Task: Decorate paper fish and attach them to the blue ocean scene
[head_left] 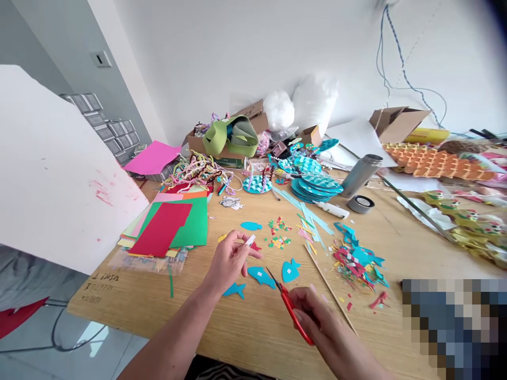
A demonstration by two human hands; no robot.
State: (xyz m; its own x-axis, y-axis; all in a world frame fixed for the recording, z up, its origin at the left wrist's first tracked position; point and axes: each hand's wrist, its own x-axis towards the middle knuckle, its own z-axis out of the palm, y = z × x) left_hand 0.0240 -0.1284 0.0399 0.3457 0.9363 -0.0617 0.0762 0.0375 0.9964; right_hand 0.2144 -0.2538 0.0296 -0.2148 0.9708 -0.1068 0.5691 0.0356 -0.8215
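My left hand [227, 261] pinches a small white strip [251, 240] between thumb and fingers, above the table. My right hand [312, 311] grips a pair of scissors [293, 311] with red handles, blades pointing up and left; whether the blades are parted is hard to make out. Below and between the hands lie blue paper fish, one [261, 276] near the scissor tips and another [290, 271] to its right, each bearing a small white square. A third blue fish [235, 290] lies by my left wrist, and a blue paper cutout [251, 226] sits farther back.
Coloured paper sheets [190, 227] are stacked at left. Small paper bits [279, 232] and a scrap pile [360, 258] lie centre and right, with a thin wooden stick [328, 285] between. Blue discs [317, 188], a glue bottle [332, 210] and a grey flask [362, 176] stand behind.
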